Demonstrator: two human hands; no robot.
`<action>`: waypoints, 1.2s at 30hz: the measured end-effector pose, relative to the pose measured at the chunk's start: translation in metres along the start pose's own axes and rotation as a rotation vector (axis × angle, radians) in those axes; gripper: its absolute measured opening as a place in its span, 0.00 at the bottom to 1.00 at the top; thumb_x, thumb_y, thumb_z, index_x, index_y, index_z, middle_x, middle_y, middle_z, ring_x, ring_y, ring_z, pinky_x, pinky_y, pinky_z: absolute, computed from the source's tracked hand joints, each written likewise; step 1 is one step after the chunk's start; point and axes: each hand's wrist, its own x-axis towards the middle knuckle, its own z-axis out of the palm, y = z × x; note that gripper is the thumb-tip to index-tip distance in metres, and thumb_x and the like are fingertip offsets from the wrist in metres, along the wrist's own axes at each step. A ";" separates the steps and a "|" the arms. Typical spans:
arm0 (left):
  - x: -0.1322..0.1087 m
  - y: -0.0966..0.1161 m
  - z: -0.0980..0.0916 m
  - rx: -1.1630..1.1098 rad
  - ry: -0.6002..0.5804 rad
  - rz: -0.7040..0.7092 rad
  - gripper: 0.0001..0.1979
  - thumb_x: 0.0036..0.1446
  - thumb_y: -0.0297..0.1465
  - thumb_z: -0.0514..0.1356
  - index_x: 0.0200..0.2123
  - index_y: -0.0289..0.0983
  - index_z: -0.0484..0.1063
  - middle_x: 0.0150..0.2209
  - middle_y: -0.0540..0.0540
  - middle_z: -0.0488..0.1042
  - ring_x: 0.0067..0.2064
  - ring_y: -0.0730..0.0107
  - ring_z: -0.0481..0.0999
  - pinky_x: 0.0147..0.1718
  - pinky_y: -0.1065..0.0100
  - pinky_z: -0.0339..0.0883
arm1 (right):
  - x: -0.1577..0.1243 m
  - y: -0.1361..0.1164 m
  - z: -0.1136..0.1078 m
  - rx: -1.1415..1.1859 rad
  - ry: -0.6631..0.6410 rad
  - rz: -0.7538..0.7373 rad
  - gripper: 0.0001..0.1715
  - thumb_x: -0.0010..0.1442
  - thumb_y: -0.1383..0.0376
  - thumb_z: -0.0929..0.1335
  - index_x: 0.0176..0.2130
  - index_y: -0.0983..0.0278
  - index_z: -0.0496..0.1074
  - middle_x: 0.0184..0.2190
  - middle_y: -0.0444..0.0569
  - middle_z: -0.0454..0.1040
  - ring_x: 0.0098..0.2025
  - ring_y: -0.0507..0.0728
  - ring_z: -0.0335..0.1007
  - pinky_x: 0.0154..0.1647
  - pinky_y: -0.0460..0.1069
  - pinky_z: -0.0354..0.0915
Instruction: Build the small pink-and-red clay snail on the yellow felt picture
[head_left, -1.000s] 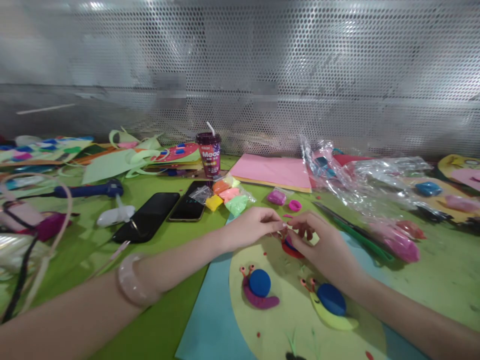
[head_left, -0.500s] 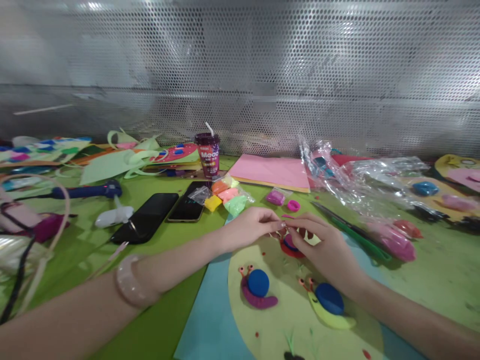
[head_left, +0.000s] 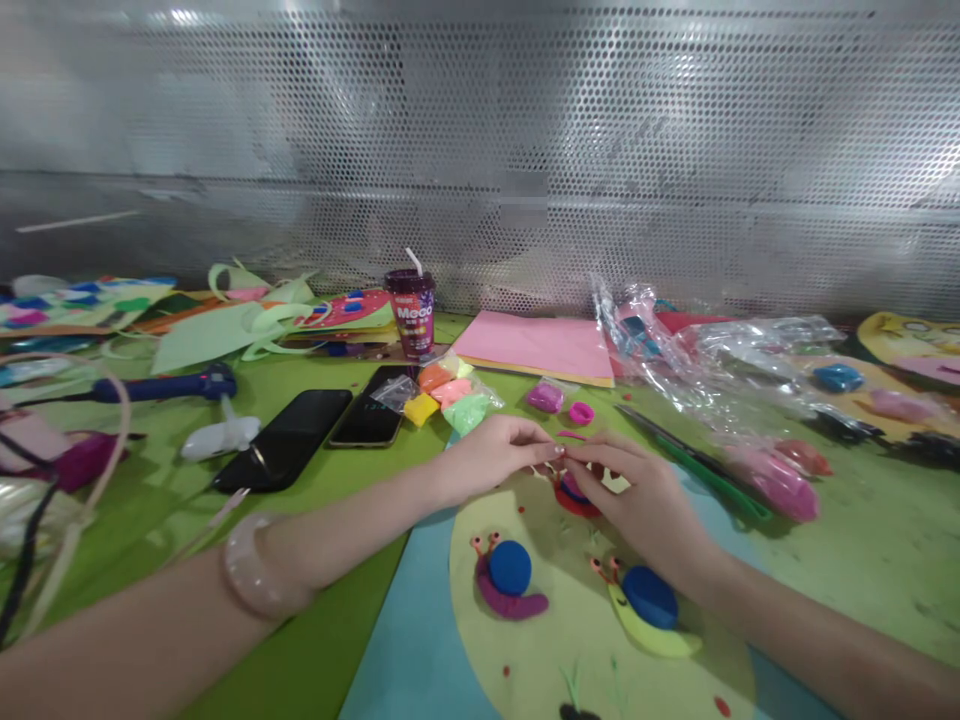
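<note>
My left hand (head_left: 499, 460) and my right hand (head_left: 637, 495) meet at their fingertips above a blue and yellow paper sheet (head_left: 405, 610). Both are pinched closed; whatever lies between the fingertips is too small to make out. Just under them a red clay snail (head_left: 576, 497) is partly covered by my right fingers. A thin pink strip (head_left: 571, 436) shows just behind the fingertips. Lower on the sheet lie a purple snail with a blue shell (head_left: 510, 570) and a yellow snail with a blue shell (head_left: 651, 600).
Behind my hands are bagged clay pieces (head_left: 450, 390), a pink ring (head_left: 581, 412), pink paper (head_left: 536, 345) and a drink cup (head_left: 412, 315). Two phones (head_left: 289, 440) and a blue tool (head_left: 165, 385) lie left. Green scissors (head_left: 697, 465) and plastic bags (head_left: 772, 345) lie right.
The whole view has shifted slightly, so things appear a little further left. My hands keep nearly the same pinched pose over the red snail.
</note>
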 end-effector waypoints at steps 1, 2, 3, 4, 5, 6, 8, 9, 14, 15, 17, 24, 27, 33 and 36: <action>0.000 0.000 0.000 -0.005 -0.002 -0.001 0.13 0.53 0.39 0.59 0.33 0.34 0.73 0.34 0.44 0.76 0.36 0.67 0.73 0.38 0.66 0.64 | 0.000 0.000 -0.001 -0.001 0.006 0.005 0.08 0.58 0.65 0.64 0.33 0.61 0.73 0.32 0.47 0.73 0.31 0.54 0.69 0.33 0.49 0.66; 0.000 0.000 0.000 -0.010 -0.004 -0.002 0.13 0.53 0.39 0.58 0.34 0.34 0.73 0.34 0.43 0.76 0.36 0.67 0.73 0.38 0.66 0.64 | 0.000 0.000 -0.002 -0.004 0.011 0.013 0.08 0.58 0.65 0.64 0.33 0.61 0.73 0.31 0.47 0.72 0.31 0.54 0.69 0.33 0.49 0.66; 0.000 -0.001 0.000 -0.013 -0.003 -0.003 0.13 0.53 0.39 0.58 0.34 0.34 0.73 0.35 0.43 0.76 0.36 0.67 0.73 0.38 0.66 0.64 | 0.000 0.000 -0.004 -0.007 0.016 0.025 0.08 0.58 0.64 0.64 0.33 0.62 0.73 0.31 0.47 0.72 0.31 0.54 0.68 0.32 0.49 0.65; 0.000 -0.001 0.000 -0.016 -0.002 -0.004 0.14 0.53 0.39 0.58 0.34 0.34 0.73 0.35 0.43 0.76 0.36 0.67 0.73 0.39 0.66 0.64 | 0.001 -0.001 -0.006 -0.012 0.021 0.038 0.08 0.58 0.64 0.64 0.33 0.62 0.72 0.30 0.47 0.71 0.31 0.54 0.67 0.32 0.49 0.64; 0.000 -0.002 0.000 -0.019 -0.002 -0.004 0.14 0.53 0.40 0.58 0.34 0.34 0.73 0.36 0.43 0.76 0.36 0.67 0.73 0.39 0.66 0.64 | 0.001 -0.001 -0.008 -0.017 0.026 0.053 0.08 0.58 0.64 0.64 0.33 0.62 0.72 0.29 0.47 0.70 0.30 0.54 0.66 0.31 0.49 0.63; 0.001 -0.003 0.000 -0.021 -0.004 -0.005 0.14 0.53 0.40 0.58 0.34 0.34 0.73 0.36 0.42 0.76 0.37 0.67 0.73 0.39 0.66 0.64 | 0.002 -0.001 -0.010 -0.020 0.030 0.066 0.07 0.58 0.64 0.64 0.33 0.62 0.71 0.28 0.46 0.70 0.30 0.54 0.65 0.30 0.48 0.62; 0.001 -0.003 0.000 -0.020 -0.006 -0.002 0.15 0.53 0.40 0.58 0.34 0.33 0.73 0.36 0.42 0.75 0.37 0.67 0.73 0.39 0.66 0.64 | 0.003 -0.001 -0.012 -0.020 0.027 0.086 0.07 0.58 0.64 0.64 0.31 0.62 0.70 0.26 0.45 0.68 0.28 0.53 0.63 0.30 0.48 0.61; 0.001 -0.003 0.000 -0.013 -0.005 0.000 0.15 0.53 0.40 0.58 0.34 0.33 0.73 0.36 0.43 0.75 0.36 0.67 0.73 0.39 0.66 0.64 | 0.004 -0.002 -0.012 -0.017 0.023 0.092 0.06 0.58 0.64 0.64 0.31 0.62 0.69 0.26 0.45 0.68 0.28 0.53 0.63 0.29 0.48 0.60; -0.001 0.000 0.000 -0.008 0.013 -0.010 0.14 0.53 0.39 0.59 0.33 0.34 0.73 0.34 0.44 0.75 0.36 0.67 0.72 0.38 0.66 0.63 | 0.005 -0.006 -0.008 0.005 -0.002 0.096 0.06 0.56 0.65 0.64 0.28 0.62 0.67 0.26 0.45 0.68 0.29 0.53 0.63 0.29 0.47 0.59; -0.001 0.000 0.000 -0.015 0.016 -0.013 0.13 0.52 0.39 0.59 0.33 0.33 0.73 0.34 0.44 0.75 0.35 0.67 0.72 0.37 0.67 0.63 | 0.005 -0.006 -0.008 0.009 -0.008 0.093 0.06 0.56 0.65 0.64 0.27 0.62 0.66 0.26 0.45 0.68 0.29 0.53 0.63 0.28 0.47 0.59; -0.001 0.000 0.000 -0.024 0.019 -0.010 0.13 0.52 0.39 0.59 0.33 0.33 0.73 0.33 0.44 0.75 0.35 0.68 0.72 0.36 0.67 0.62 | 0.005 -0.007 -0.008 0.016 -0.020 0.082 0.05 0.55 0.66 0.64 0.28 0.62 0.66 0.26 0.45 0.67 0.28 0.52 0.63 0.28 0.47 0.59; -0.001 0.002 0.002 -0.058 0.014 0.003 0.10 0.53 0.35 0.60 0.31 0.33 0.73 0.32 0.44 0.75 0.34 0.68 0.72 0.35 0.68 0.63 | 0.004 -0.007 -0.008 0.024 -0.042 0.048 0.04 0.56 0.66 0.63 0.29 0.62 0.66 0.27 0.45 0.66 0.29 0.53 0.62 0.30 0.48 0.60; -0.001 0.003 0.003 -0.081 0.012 0.004 0.09 0.53 0.34 0.59 0.31 0.33 0.73 0.32 0.44 0.75 0.35 0.69 0.73 0.38 0.67 0.64 | 0.004 -0.008 -0.008 0.024 -0.052 0.036 0.07 0.57 0.65 0.62 0.28 0.62 0.66 0.27 0.46 0.66 0.29 0.53 0.62 0.29 0.48 0.60; 0.000 0.001 0.003 -0.094 0.000 0.026 0.08 0.54 0.32 0.59 0.30 0.33 0.72 0.33 0.44 0.76 0.34 0.69 0.74 0.39 0.66 0.65 | 0.004 -0.009 -0.009 0.014 -0.062 -0.008 0.13 0.58 0.65 0.60 0.24 0.63 0.66 0.27 0.47 0.66 0.30 0.54 0.62 0.30 0.48 0.60; 0.001 -0.001 0.002 -0.077 -0.003 0.036 0.09 0.54 0.34 0.59 0.31 0.33 0.72 0.33 0.44 0.75 0.34 0.69 0.73 0.38 0.67 0.64 | 0.003 -0.009 -0.008 0.014 -0.060 -0.038 0.14 0.59 0.65 0.61 0.23 0.63 0.67 0.28 0.48 0.65 0.31 0.54 0.63 0.31 0.48 0.61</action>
